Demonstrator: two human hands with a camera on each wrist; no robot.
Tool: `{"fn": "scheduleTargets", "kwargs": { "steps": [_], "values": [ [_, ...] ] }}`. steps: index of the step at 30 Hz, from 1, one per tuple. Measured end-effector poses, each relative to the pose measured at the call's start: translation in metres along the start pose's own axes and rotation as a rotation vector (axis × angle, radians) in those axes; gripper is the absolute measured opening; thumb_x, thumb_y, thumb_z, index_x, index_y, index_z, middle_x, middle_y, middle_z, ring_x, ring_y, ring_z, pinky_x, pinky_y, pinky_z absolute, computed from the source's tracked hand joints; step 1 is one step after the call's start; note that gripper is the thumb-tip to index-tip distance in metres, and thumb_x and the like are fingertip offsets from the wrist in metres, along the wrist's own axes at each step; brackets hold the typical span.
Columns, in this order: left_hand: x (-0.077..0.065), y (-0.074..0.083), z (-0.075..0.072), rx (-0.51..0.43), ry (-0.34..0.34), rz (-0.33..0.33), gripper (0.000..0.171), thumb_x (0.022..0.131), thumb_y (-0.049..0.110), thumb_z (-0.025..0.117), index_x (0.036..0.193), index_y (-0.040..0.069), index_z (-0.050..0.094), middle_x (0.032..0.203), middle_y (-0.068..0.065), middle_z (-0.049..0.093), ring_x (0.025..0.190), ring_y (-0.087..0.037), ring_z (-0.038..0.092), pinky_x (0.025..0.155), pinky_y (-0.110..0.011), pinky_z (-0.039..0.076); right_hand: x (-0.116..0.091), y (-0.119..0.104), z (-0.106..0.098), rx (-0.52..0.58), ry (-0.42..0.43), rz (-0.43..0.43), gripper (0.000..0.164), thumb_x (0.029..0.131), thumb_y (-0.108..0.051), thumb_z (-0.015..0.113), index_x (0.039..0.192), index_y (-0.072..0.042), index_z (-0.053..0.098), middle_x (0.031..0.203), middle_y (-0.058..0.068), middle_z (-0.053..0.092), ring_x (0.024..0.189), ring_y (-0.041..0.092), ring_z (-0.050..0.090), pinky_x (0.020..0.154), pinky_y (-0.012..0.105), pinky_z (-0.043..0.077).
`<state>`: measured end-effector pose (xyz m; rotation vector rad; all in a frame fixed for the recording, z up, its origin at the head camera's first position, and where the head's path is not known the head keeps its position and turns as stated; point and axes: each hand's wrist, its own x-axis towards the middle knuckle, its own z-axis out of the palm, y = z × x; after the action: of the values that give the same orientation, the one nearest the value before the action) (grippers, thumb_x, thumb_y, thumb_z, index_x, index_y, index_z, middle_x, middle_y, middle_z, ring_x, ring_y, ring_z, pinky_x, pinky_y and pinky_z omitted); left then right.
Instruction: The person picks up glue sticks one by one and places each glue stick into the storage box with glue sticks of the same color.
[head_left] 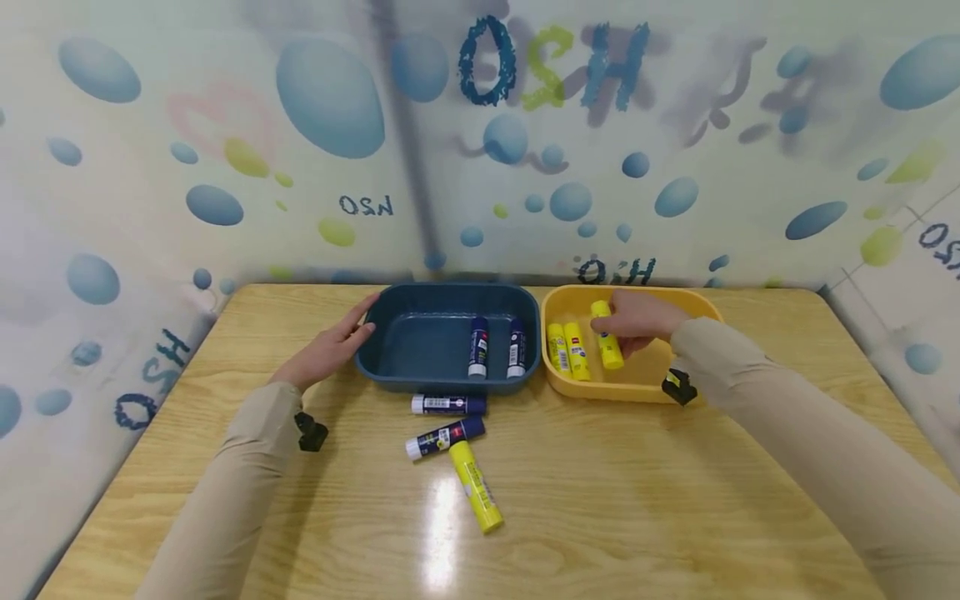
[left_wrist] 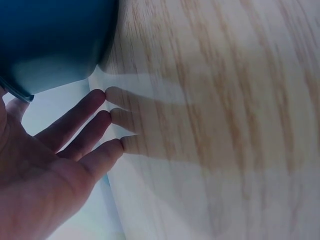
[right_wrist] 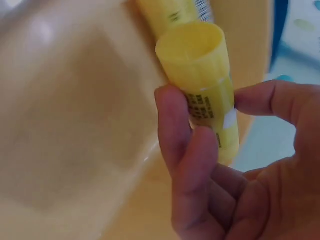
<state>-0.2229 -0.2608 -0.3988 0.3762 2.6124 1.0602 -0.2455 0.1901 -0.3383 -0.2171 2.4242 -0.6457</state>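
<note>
My right hand [head_left: 641,317] pinches a yellow glue stick [right_wrist: 207,95] between thumb and fingers, inside the orange tray [head_left: 637,392]. Two other yellow glue sticks [head_left: 576,352] lie side by side at that tray's left end. At the left end of the dark blue tray [head_left: 446,385] is my left hand [head_left: 326,350], its fingers nearly straight. In the left wrist view, several fingertips [left_wrist: 102,117] meet the tabletop, close to the tray's outer wall [left_wrist: 55,55]. Two navy glue sticks [head_left: 477,346] with white ends lie in the right half of the blue tray.
In front of the blue tray, two navy glue sticks [head_left: 448,405] and a yellow glue stick [head_left: 476,487] lie on the wooden table [head_left: 637,500]. The trays stand side by side near the back edge, before a patterned curtain [head_left: 465,167].
</note>
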Motion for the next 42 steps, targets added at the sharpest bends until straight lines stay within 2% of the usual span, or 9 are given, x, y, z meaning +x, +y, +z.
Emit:
{"fn": "scheduleTargets", "kwargs": {
  "steps": [6, 12, 20, 28, 34, 38, 42],
  "values": [
    [-0.001, -0.001, 0.001, -0.004, 0.001, -0.003, 0.060, 0.106, 0.040, 0.032, 0.157, 0.027, 0.004, 0.160, -0.016, 0.007, 0.137, -0.046, 0.024, 0.108, -0.060, 0.021, 0.014, 0.002, -0.001, -0.110, -0.090, 0.120, 0.041, 0.097, -0.030, 0.056, 0.110, 0.008, 0.053, 0.060, 0.004, 0.056, 0.045, 0.010, 0.055, 0.051, 0.021, 0.049],
    [-0.002, 0.000, -0.001, 0.000, 0.006, -0.008, 0.059, 0.106, 0.040, 0.033, 0.157, 0.028, 0.004, 0.159, -0.017, 0.009, 0.137, -0.047, 0.026, 0.107, -0.062, 0.021, 0.019, -0.006, 0.003, -0.105, -0.181, 0.182, 0.055, 0.094, -0.028, 0.058, 0.131, 0.009, 0.040, 0.069, 0.005, 0.062, 0.047, 0.009, 0.056, 0.052, 0.017, 0.047],
    [-0.001, 0.000, -0.001, -0.008, 0.007, 0.006, 0.059, 0.106, 0.040, 0.031, 0.157, 0.027, 0.004, 0.160, -0.016, 0.008, 0.137, -0.047, 0.025, 0.108, -0.061, 0.021, 0.024, -0.013, 0.006, -0.106, -0.179, 0.173, 0.049, 0.094, -0.028, 0.060, 0.124, 0.007, 0.046, 0.076, 0.007, 0.064, 0.050, 0.009, 0.058, 0.056, 0.020, 0.051],
    [-0.001, -0.001, 0.000, -0.003, 0.005, -0.009, 0.059, 0.106, 0.042, 0.031, 0.157, 0.029, 0.004, 0.159, -0.016, 0.009, 0.137, -0.046, 0.025, 0.108, -0.061, 0.021, 0.024, -0.016, 0.005, -0.135, -0.166, 0.166, 0.061, 0.098, -0.028, 0.056, 0.138, 0.012, 0.036, 0.079, 0.010, 0.069, 0.051, 0.011, 0.058, 0.055, 0.019, 0.049],
    [0.000, -0.002, 0.000, 0.000, 0.006, -0.007, 0.059, 0.106, 0.043, 0.031, 0.157, 0.030, 0.004, 0.160, -0.015, 0.008, 0.138, -0.045, 0.025, 0.108, -0.060, 0.021, 0.014, -0.013, 0.002, -0.179, -0.146, 0.129, 0.053, 0.096, -0.029, 0.058, 0.128, 0.011, 0.046, 0.077, 0.010, 0.066, 0.050, 0.012, 0.052, 0.052, 0.019, 0.046],
    [0.000, -0.004, 0.000, 0.011, 0.011, -0.004, 0.059, 0.106, 0.043, 0.031, 0.157, 0.031, 0.004, 0.160, -0.015, 0.009, 0.137, -0.045, 0.026, 0.108, -0.061, 0.021, 0.007, -0.009, 0.000, -0.163, -0.143, 0.104, 0.049, 0.096, -0.029, 0.059, 0.124, 0.009, 0.047, 0.079, 0.010, 0.064, 0.056, 0.016, 0.055, 0.055, 0.021, 0.046],
    [0.002, -0.005, 0.001, 0.017, 0.012, -0.007, 0.059, 0.106, 0.042, 0.031, 0.157, 0.030, 0.004, 0.160, -0.016, 0.009, 0.137, -0.046, 0.026, 0.107, -0.062, 0.021, 0.003, -0.004, 0.000, -0.165, -0.124, 0.096, 0.041, 0.095, -0.031, 0.060, 0.114, 0.005, 0.051, 0.078, 0.009, 0.060, 0.062, 0.018, 0.055, 0.058, 0.024, 0.046]
  ]
}}
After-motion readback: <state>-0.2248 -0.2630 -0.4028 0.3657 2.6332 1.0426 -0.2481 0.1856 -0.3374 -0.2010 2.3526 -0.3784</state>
